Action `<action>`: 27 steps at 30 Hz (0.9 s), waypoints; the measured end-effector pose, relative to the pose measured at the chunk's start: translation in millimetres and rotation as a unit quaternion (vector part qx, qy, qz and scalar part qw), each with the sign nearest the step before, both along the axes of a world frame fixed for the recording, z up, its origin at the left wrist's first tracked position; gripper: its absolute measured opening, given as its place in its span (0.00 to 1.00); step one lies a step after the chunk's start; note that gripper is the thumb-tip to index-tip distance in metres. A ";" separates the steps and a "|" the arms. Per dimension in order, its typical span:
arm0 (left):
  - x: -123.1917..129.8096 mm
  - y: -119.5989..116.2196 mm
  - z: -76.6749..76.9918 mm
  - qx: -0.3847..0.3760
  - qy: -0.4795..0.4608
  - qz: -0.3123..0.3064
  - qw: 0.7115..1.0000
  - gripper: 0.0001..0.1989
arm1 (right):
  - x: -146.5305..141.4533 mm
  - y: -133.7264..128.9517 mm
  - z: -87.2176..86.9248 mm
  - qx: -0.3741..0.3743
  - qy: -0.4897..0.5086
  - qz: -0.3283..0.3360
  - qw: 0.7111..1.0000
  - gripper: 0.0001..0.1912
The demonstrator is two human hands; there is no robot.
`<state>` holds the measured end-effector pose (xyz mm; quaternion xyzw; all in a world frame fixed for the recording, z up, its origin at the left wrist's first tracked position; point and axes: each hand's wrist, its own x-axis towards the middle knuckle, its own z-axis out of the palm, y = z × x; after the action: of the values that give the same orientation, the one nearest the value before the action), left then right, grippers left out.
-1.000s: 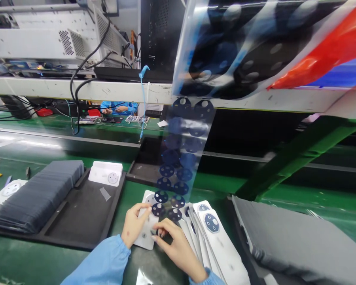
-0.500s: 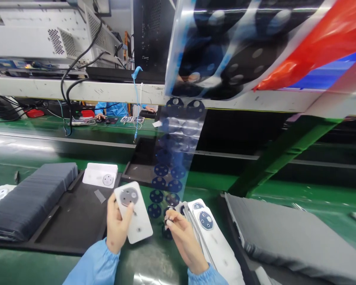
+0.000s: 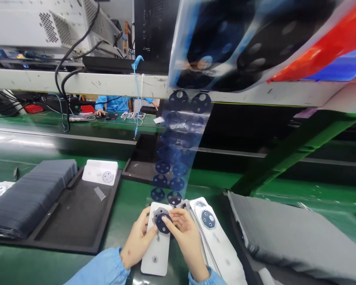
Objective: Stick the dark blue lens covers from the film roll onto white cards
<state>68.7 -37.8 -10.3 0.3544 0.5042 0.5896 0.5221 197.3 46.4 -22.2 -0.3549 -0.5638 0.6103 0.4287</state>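
White phone back cover (image 3: 157,245) lay low on the green bench (image 3: 130,198), left hand (image 3: 136,243) clasping its edge to steady it; right hand (image 3: 182,233) fingers pinched a dark round lens sticker (image 3: 162,222) over the camera ring (alignment, presumably).

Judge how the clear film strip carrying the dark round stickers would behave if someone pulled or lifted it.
The film strip hangs from above in a loose curve, so it is probably floppy and very light. Its glossy sheen suggests that it is slippery. The right hand holds one round sticker alone, so the stickers likely peel off easily.
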 end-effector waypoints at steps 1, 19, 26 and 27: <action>0.4 -0.5 -0.6 -0.002 0.000 -0.005 1.000 0.29 | 0.2 0.3 0.6 0.007 -0.003 -0.012 1.000 0.17; 5.5 -0.3 -3.5 -0.016 -0.032 -0.029 0.999 0.33 | 0.6 1.2 -3.7 -0.007 0.008 -0.025 1.000 0.16; 6.2 -0.3 -3.4 -0.019 -0.030 -0.030 0.999 0.33 | 0.0 1.5 -2.2 -0.025 0.019 -0.028 0.999 0.17; 6.0 -0.1 -3.9 -0.018 -0.032 -0.030 0.999 0.32 | 0.2 1.6 -2.9 -0.027 0.020 -0.026 0.999 0.16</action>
<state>74.7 -37.9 -14.1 0.3409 0.4870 0.5751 0.5621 197.5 48.0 -25.0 -0.3685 -0.5293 0.6206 0.4459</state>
